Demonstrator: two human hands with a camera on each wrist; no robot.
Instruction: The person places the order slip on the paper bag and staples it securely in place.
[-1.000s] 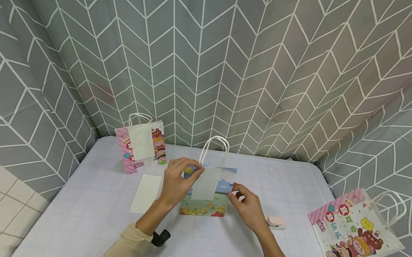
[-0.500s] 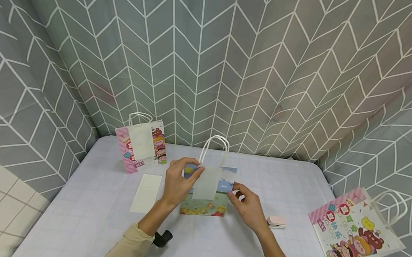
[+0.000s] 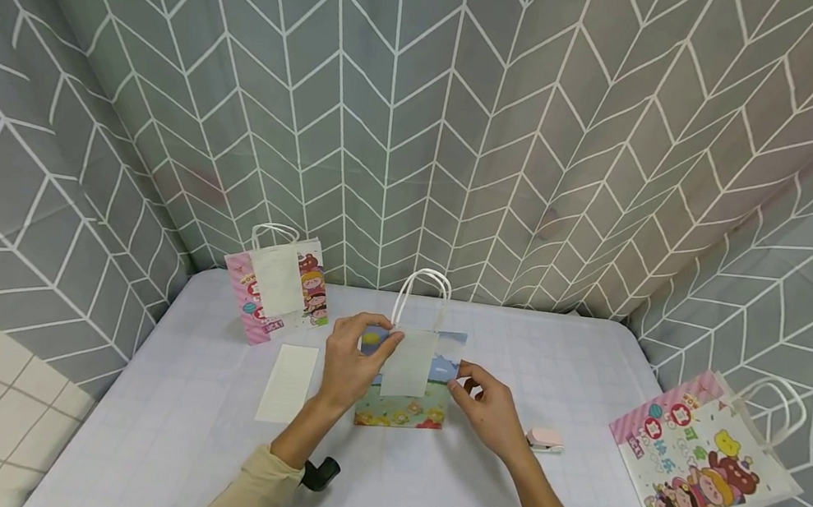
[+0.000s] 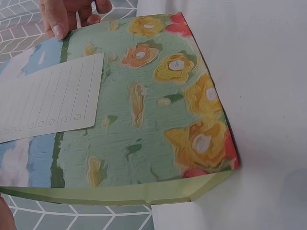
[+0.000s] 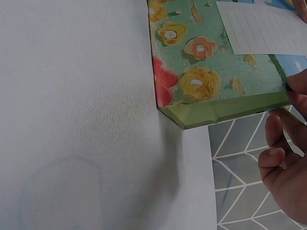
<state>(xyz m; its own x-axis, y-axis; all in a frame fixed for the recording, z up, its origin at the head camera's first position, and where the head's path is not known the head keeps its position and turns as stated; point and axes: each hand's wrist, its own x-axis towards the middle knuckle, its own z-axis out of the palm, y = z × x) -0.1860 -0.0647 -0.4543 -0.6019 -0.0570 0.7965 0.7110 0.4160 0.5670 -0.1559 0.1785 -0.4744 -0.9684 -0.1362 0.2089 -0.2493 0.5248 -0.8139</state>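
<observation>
A paper gift bag [image 3: 400,412] with a blue-sky and green flower print stands upright mid-table, its white twisted handles [image 3: 428,276] raised. Against its front lies a white lined sheet with small checkboxes [image 4: 57,98], its lower edge level with the green part. My left hand [image 3: 353,359] pinches the sheet's upper left corner at the bag's top edge, thumb in front; the fingertips behind are hidden. My right hand [image 3: 485,406] grips the bag's right side edge between thumb and fingers, as the right wrist view shows with the curled fingers [image 5: 273,160] below the side.
Left of the bag lies another pale paper sheet [image 3: 287,384]. A pink stapler-like item [image 3: 545,440] sits near my right wrist. A pink-and-white cartoon bag [image 3: 317,285] with a sheet on its front stands back left; a larger one [image 3: 696,474] is at the table's right edge.
The lined sheet has shifted very slightly to the right across the bag front with my left hand. My right hand keeps its hold on the bag's side.
</observation>
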